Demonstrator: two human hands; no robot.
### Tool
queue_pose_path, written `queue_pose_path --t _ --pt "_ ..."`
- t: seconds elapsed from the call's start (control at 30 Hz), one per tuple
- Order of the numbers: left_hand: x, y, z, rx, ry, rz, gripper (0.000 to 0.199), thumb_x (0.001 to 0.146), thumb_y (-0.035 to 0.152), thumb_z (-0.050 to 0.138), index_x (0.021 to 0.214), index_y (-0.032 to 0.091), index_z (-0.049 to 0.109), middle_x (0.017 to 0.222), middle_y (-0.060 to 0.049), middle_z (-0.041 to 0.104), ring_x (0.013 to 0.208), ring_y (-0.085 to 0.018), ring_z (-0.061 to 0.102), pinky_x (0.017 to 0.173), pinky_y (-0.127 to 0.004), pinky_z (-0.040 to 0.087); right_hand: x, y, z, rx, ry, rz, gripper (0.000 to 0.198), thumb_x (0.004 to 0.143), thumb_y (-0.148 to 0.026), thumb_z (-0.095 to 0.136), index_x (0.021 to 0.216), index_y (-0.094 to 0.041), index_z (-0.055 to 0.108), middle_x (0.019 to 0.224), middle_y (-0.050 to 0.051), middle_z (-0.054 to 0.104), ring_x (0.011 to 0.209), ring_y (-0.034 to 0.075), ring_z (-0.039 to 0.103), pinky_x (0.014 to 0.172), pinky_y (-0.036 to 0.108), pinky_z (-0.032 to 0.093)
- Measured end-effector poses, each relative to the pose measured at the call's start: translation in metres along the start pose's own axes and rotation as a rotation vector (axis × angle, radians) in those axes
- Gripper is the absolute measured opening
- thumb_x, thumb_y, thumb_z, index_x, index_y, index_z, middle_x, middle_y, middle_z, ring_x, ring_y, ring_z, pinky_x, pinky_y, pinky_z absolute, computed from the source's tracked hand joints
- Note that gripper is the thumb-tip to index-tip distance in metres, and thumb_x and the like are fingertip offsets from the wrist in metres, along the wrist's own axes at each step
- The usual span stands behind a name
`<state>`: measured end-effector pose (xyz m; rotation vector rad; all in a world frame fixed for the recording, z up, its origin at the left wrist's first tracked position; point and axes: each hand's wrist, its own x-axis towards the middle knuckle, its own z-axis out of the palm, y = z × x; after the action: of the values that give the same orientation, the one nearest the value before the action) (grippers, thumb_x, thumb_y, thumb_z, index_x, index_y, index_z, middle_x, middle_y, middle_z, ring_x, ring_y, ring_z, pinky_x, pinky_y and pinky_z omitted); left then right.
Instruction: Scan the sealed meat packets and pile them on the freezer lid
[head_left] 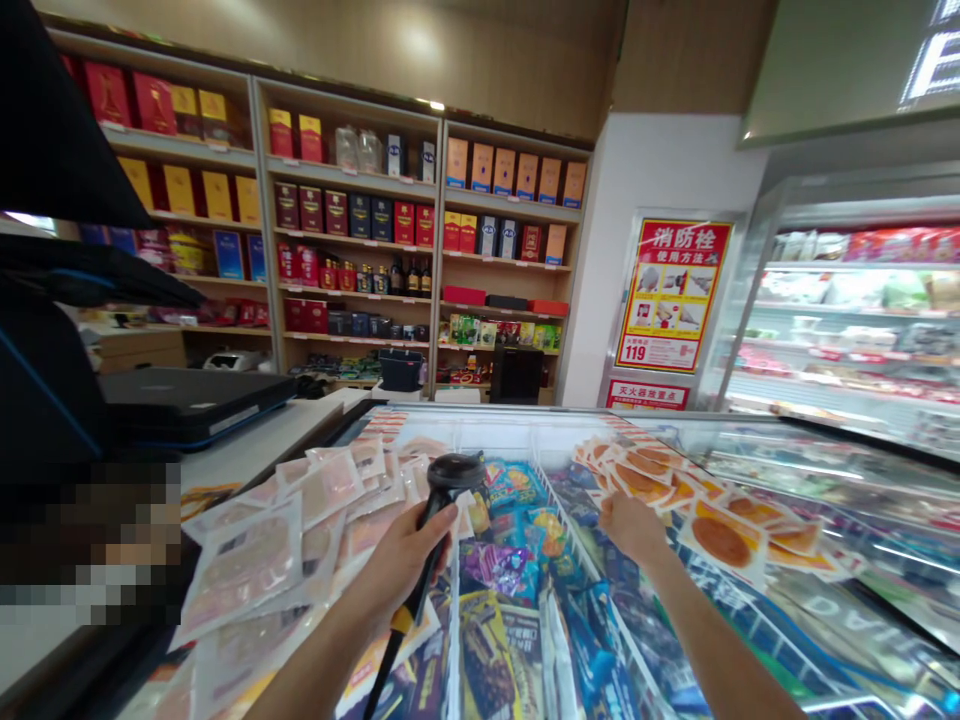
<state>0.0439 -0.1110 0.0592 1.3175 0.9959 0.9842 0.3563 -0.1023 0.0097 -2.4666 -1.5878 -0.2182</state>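
My left hand [416, 550] is wrapped around the handle of a black barcode scanner [457, 470], head up, with its cable hanging down. A small white piece shows beside the fingers; what it belongs to is unclear. My right hand [634, 530] is closed at the near edge of a pile of flat packets with round orange-brown contents [720, 535]. Whether it grips one is hidden. To the left of the scanner lies a spread of flat, clear packets with pale contents [244, 565]. Both piles rest on the glass top of a chest freezer.
Wrapped ice creams [487, 650] fill the wire-divided freezer below. A counter [300, 430] with a black device [195, 395] stands at left, dark equipment above it. Shelves of boxes [352, 215] line the back wall, beside a red and yellow notice [673, 295]. A chiller cabinet [862, 290] stands right.
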Motion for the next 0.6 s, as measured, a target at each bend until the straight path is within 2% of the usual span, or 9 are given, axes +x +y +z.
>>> queue_pose_path --t 0.1,0.23,0.3,0.4,0.5,0.6 --pt "0.001 -0.004 0.001 0.005 -0.025 -0.012 0.034 0.065 0.050 0.053 0.062 0.017 0.045 0.046 0.005 0.047 0.037 -0.005 0.039 0.038 -0.017 0.029 -0.001 -0.007 -0.008 -0.018 0.002 -0.037 0.023 0.072 -0.018 0.037 0.072 -0.014 0.059 0.077 0.014 0.063 0.080 0.024 0.059 0.066 0.031 0.039" --pt "0.000 -0.003 0.004 0.011 -0.074 -0.024 0.036 0.064 0.053 0.052 0.061 0.017 0.046 0.048 0.005 0.048 0.038 -0.005 0.038 0.039 -0.018 0.030 0.004 -0.009 -0.016 0.114 0.164 0.031 0.023 0.075 -0.018 0.033 0.084 -0.014 0.055 0.074 0.012 0.061 0.072 0.021 0.058 0.062 0.030 0.037" --pt "0.000 0.001 0.007 0.029 -0.105 -0.024 0.037 0.064 0.053 0.052 0.061 0.017 0.046 0.048 0.005 0.048 0.038 -0.005 0.039 0.039 -0.018 0.030 0.008 -0.010 -0.018 0.313 0.284 0.055 0.024 0.077 -0.022 0.030 0.084 -0.015 0.052 0.071 0.009 0.059 0.068 0.019 0.055 0.061 0.029 0.037" --pt "0.003 0.012 0.017 0.032 -0.162 -0.013 0.035 0.065 0.052 0.052 0.062 0.017 0.046 0.047 0.005 0.047 0.038 -0.006 0.039 0.039 -0.018 0.030 0.011 -0.016 -0.014 0.723 0.414 0.061 0.023 0.075 -0.028 0.030 0.077 -0.016 0.049 0.068 0.006 0.056 0.065 0.017 0.051 0.061 0.028 0.037" --pt "0.006 0.020 0.028 -0.011 -0.195 0.027 0.035 0.067 0.051 0.050 0.061 0.017 0.046 0.045 0.005 0.046 0.037 -0.005 0.038 0.038 -0.018 0.030 0.010 -0.025 -0.003 1.112 0.450 0.069 0.023 0.070 -0.036 0.034 0.075 -0.018 0.047 0.067 0.002 0.053 0.064 0.016 0.049 0.061 0.027 0.038" --pt "0.006 0.019 0.035 -0.062 -0.213 0.021 0.036 0.067 0.052 0.050 0.060 0.016 0.047 0.045 0.004 0.047 0.036 -0.005 0.038 0.038 -0.018 0.030 0.008 -0.031 0.008 1.352 0.412 0.071 0.025 0.068 -0.042 0.038 0.076 -0.019 0.047 0.066 -0.001 0.050 0.062 0.014 0.046 0.059 0.026 0.039"
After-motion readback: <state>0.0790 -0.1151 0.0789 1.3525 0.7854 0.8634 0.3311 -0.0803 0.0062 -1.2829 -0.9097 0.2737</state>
